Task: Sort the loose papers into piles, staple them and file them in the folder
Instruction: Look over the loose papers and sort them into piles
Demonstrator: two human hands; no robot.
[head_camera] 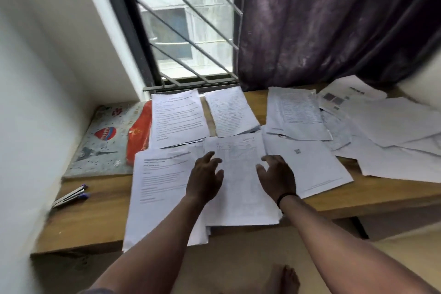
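Papers lay spread in several piles across the wooden desk [95, 219]. The centre pile [241, 188] sat at the near edge of the desk and served as the reference point for all that follows.

Both forearms reached forward from the bottom of the view. The left hand [205, 181] was over the left edge of the centre pile, palm down, fingers spread and loosely bent. The right hand [278, 178] was over the right edge of the centre pile, palm turned inward, fingers loosely bent. A dark band [285, 198] circled the right wrist. Both hands were unclenched and gripped nothing; whether the fingertips touched the paper could not be determined.

Left of the centre pile, a printed pile [162, 193] overhung the near desk edge. Beyond it lay a text sheet [177, 119], and directly beyond the centre pile a narrow pile [230, 111]. Right of the centre pile lay a sheet with a small square code [307, 162], then a dense-text sheet [296, 112] and a loose overlapping heap [393, 136].

Far left of the centre pile, a patterned folder [102, 141] lay flat against the wall, with an orange item [139, 136] on its right edge. Its contents were not visible. A stapler [71, 196] with purple ends lay nearer, by the wall. A barred window [188, 21] and a purple curtain [334, 19] stood beyond the desk.
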